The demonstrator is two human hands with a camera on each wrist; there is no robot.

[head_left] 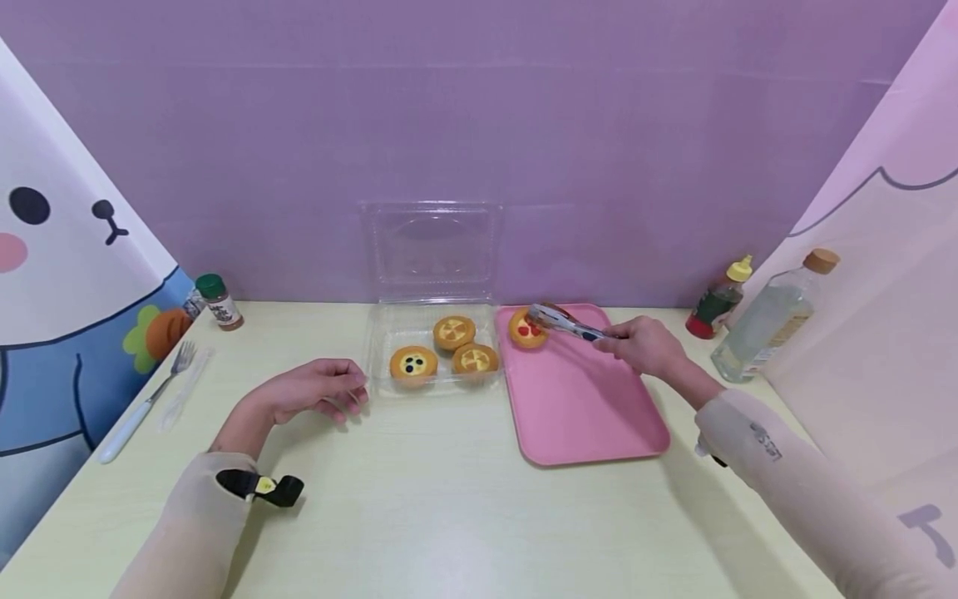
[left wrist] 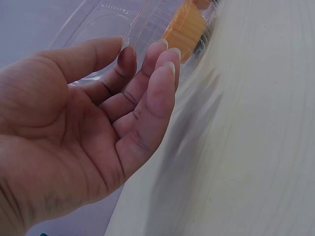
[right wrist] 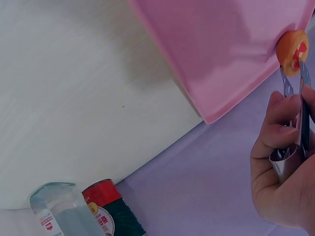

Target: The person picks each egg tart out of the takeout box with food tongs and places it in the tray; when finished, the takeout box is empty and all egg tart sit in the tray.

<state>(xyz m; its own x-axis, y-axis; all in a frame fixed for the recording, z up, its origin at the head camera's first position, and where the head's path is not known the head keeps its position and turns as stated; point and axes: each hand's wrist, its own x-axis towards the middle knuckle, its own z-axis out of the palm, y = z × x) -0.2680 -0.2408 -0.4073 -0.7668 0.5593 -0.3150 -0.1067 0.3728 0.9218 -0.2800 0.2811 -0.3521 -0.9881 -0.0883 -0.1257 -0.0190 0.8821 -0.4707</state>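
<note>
My right hand (head_left: 645, 346) grips a pair of metal tongs (head_left: 563, 323) above the far part of the pink tray (head_left: 584, 416). At the tongs' tips is a tart with red topping (head_left: 527, 329), over the tray's far left corner. In the right wrist view the tong arms (right wrist: 304, 118) run up to this tart (right wrist: 292, 52). My left hand (head_left: 318, 391) holds nothing, its fingers loosely bent beside a clear hinged container (head_left: 397, 320). Inside the container lie a tart with dark berries (head_left: 413, 363) and two tarts with a pale cross pattern (head_left: 454, 333).
At the left stand a green-capped spice jar (head_left: 219, 303), a fork (head_left: 150, 401) and a wrapped plastic utensil (head_left: 185, 391). A yellow-capped sauce bottle (head_left: 720, 301) and a clear cork-coloured-capped bottle (head_left: 771, 324) stand at the right. The container's lid (head_left: 434, 249) is raised toward the purple wall.
</note>
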